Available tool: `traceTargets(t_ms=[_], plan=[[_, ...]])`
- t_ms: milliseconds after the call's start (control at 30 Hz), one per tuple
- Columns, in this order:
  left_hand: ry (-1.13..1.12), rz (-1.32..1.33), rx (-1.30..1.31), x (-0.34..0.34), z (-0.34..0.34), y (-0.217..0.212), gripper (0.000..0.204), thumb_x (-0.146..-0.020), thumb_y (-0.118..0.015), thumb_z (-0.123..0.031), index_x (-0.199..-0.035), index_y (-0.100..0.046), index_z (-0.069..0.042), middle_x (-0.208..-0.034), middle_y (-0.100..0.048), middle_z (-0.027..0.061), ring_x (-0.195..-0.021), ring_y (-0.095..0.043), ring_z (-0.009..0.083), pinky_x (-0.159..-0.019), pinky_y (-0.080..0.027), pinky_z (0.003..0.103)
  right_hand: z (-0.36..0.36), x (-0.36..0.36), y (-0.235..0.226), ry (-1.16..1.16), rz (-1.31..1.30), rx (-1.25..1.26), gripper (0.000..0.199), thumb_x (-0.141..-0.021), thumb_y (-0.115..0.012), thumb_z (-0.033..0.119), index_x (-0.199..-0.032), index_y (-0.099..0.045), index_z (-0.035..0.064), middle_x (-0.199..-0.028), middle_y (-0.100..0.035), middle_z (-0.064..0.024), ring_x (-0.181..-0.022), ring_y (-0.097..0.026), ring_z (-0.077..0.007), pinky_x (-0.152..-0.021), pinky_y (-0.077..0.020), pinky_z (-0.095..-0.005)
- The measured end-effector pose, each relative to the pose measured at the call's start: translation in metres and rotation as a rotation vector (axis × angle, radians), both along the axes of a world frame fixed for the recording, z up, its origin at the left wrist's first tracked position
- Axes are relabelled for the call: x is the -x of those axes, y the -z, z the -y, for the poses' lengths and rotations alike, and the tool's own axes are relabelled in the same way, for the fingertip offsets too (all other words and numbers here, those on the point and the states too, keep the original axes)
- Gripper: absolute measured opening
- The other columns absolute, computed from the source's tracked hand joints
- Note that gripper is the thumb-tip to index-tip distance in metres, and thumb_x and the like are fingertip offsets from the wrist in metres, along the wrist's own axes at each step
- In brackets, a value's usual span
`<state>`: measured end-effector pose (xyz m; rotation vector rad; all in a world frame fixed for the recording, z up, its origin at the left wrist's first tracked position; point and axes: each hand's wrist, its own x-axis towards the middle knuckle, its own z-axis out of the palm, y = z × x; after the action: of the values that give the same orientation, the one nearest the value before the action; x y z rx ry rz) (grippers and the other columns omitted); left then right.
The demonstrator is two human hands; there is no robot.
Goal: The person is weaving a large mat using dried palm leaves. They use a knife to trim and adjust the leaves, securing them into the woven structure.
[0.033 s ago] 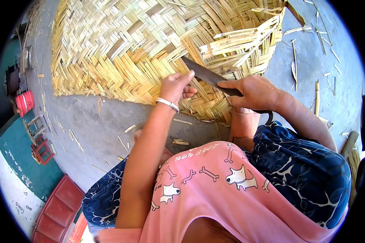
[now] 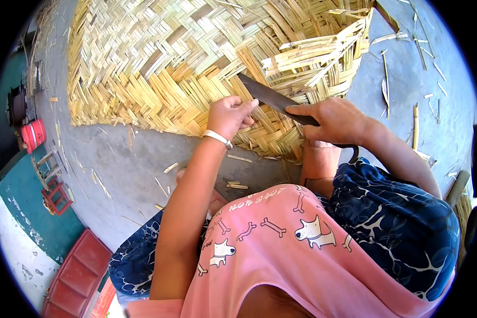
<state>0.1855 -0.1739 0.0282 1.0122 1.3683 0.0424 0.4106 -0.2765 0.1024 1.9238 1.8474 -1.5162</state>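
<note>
The knife [image 2: 273,98] is a long dark blade, and its long axis runs diagonally: tip pointing up and to the person's left, handle end down and to the right. It lies flat across the near edge of the woven bamboo mat [image 2: 196,58], right where the weave ends in loose strip ends.

The right hand [image 2: 334,121] is wrapped fully closed around the handle, index finger stretched out along the back of the blade. The left hand [image 2: 229,115] is curled mostly closed just beside the blade, fingertips pinched at the mat's edge. It looks like it's got a strip, but the fingers cover the spot, so it's hard to say exactly what it's gripping. There's a white bracelet [image 2: 218,139] on that wrist.

Hidden stuff: the handle is swallowed by the right hand, with only a dark curved bit [image 2: 353,153] poking out below the wrist. The mat is cut off by the top of the picture, and the lower part is filled by the person's pink top and blue patterned trousers.

The ground is grey concrete [image 2: 127,159] littered with bamboo slivers. At the far left there's a red container [image 2: 33,134], a small red frame [image 2: 55,195], and a red tray [image 2: 77,273] on a green-and-white patch.
</note>
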Motion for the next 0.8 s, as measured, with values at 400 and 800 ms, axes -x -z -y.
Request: traceTargets(t_ms=[400,800], plan=[[0.395,-0.254,-0.624,0.001,0.014,0.022,0.037,-0.078,-0.075,-0.037,-0.069,-0.056,-0.006,-0.060,-0.060,0.0105,-0.055,-0.058,0.0300,-0.054,-0.046,0.040,0.000,-0.012,-0.022,-0.114,0.106,-0.115,0.049,-0.074,-0.060,0.024,-0.122,-0.063,0.0136,-0.074,-0.063,-0.0219,-0.069,-0.062,-0.0361,-0.067,-0.0490,-0.0458],[0.001,0.004,-0.410,-0.019,0.019,0.011,0.024,-0.085,-0.071,-0.021,-0.089,-0.061,0.001,-0.077,-0.065,0.0045,-0.058,-0.059,0.0101,-0.051,-0.047,0.026,0.045,-0.043,-0.024,0.751,-0.874,0.305,0.051,-0.088,-0.057,0.017,-0.137,-0.048,0.0041,-0.065,-0.057,-0.0004,-0.054,-0.051,-0.0082,-0.050,-0.0401,-0.0227]])
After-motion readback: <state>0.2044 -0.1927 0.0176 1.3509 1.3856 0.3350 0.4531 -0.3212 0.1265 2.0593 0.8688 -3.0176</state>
